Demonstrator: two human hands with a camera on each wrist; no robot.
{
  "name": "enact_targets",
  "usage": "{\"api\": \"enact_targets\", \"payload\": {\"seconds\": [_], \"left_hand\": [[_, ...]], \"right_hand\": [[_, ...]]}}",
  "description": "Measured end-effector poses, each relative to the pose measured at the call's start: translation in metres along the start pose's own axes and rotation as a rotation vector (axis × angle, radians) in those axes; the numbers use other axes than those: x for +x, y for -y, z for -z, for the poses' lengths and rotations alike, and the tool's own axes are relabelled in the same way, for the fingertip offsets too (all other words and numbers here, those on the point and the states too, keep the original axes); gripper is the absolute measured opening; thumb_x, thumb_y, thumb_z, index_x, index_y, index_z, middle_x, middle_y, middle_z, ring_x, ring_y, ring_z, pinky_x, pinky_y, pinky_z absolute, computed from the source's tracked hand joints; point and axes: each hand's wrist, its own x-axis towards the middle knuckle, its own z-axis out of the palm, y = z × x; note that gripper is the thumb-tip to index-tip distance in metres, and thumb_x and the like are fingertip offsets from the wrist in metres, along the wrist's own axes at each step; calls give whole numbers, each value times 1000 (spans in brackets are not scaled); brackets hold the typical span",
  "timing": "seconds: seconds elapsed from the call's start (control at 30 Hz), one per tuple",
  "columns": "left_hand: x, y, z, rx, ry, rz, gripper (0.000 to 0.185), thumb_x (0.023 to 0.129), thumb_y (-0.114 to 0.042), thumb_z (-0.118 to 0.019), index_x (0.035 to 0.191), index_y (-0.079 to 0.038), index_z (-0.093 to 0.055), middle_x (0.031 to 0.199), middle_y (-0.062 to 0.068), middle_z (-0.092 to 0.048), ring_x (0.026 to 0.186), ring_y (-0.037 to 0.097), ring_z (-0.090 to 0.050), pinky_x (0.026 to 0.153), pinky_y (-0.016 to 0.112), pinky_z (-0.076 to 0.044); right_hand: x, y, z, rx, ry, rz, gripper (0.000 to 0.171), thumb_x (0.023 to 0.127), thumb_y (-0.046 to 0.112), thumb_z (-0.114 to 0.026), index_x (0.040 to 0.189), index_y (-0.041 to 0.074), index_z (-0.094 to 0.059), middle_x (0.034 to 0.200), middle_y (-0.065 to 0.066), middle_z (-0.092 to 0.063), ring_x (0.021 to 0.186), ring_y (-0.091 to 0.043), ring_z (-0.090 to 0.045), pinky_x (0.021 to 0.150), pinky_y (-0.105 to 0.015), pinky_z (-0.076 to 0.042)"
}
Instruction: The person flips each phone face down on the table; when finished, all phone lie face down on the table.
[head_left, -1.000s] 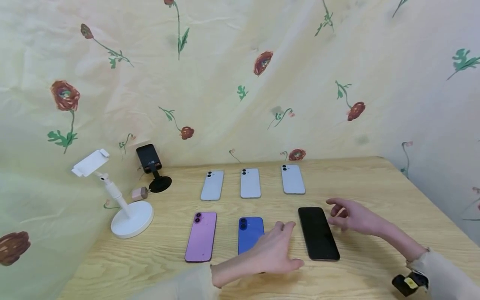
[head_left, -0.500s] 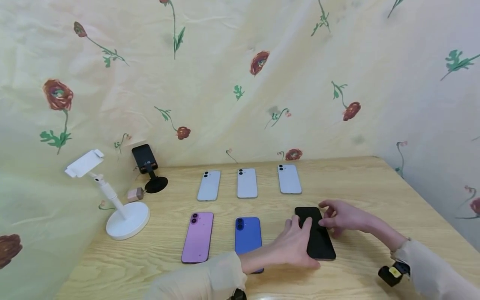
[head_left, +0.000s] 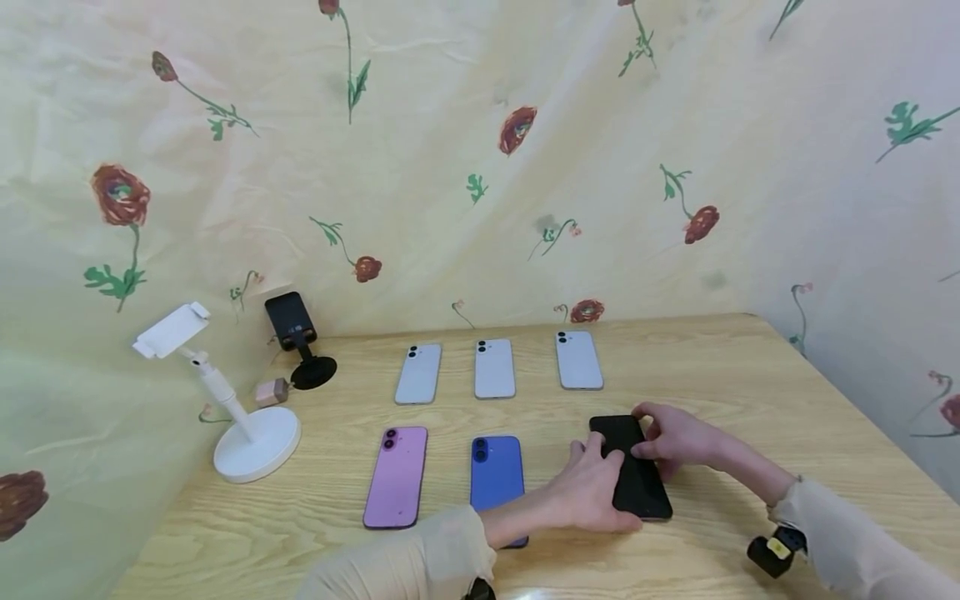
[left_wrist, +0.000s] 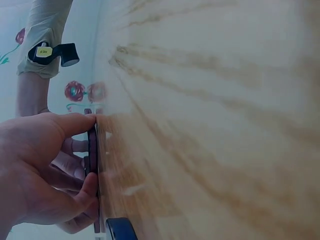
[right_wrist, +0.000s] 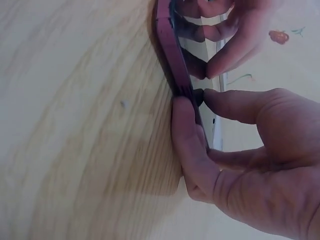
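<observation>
A smartphone (head_left: 637,487) with a dark screen lies face up on the wooden table, between both hands. My left hand (head_left: 588,492) grips it from the near left side, thumb by the near end and fingers at the left edge. From the right, my right hand (head_left: 682,437) pinches its long edge, with the thumb over the screen. The right wrist view shows the phone's reddish side (right_wrist: 175,55) and the right fingers (right_wrist: 187,132) against that edge. Left of it, partly behind the left forearm, lies a blue phone (head_left: 497,471); a purple phone (head_left: 396,475) is farther left.
Three pale phones (head_left: 494,368) lie in a back row, backs up. At the left stand a white phone stand (head_left: 257,446), a black stand (head_left: 313,372) and a small pinkish cube (head_left: 270,392). A floral cloth (head_left: 420,167) hangs behind the table (head_left: 690,358).
My left hand has moved right from over the blue phone onto the dark-screened phone. My right hand has come in leftward to its right edge. Both now hold the phone, which remains on the table.
</observation>
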Motion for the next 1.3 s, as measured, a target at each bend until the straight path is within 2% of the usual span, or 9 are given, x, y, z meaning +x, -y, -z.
{"api": "enact_targets", "payload": {"seconds": [0.27, 0.77, 1.1, 1.3], "left_hand": [[-2, 1, 0, -34, -8, -11, 72, 82, -55, -77, 137, -13, -57, 139, 11, -42, 113, 27, -48, 85, 23, -46], [-3, 5, -2, -94, -16, -10, 73, 82, -52, -78, 140, -15, -53, 141, 10, -40, 112, 25, -48, 83, 22, -46], [-5, 10, -1, -175, -9, -15, 78, 82, -51, -79, 143, -14, -47, 139, 9, -40, 111, 19, -48, 82, 20, -45], [-5, 12, 1, -214, -6, -26, 84, 81, -50, -79, 148, -16, -41, 138, 9, -40, 110, 18, -49, 82, 22, -46]], "right_hand": [[-1, 3, -2, -19, -24, -41, 58, 88, 1, -73, 130, -18, -37, 85, -16, -59, 60, -27, -64, 56, -41, -57], [-5, 3, -1, 35, -33, 6, 57, 90, 1, -70, 131, -18, -35, 86, -15, -56, 57, -27, -62, 55, -42, -57], [-6, 5, 2, 75, -26, 48, 59, 93, -1, -67, 135, -20, -31, 93, -16, -55, 70, -27, -64, 57, -42, -57], [-9, 11, 4, 125, -14, 74, 60, 93, -4, -64, 138, -20, -27, 95, -18, -55, 71, -28, -62, 56, -43, -57]]}}
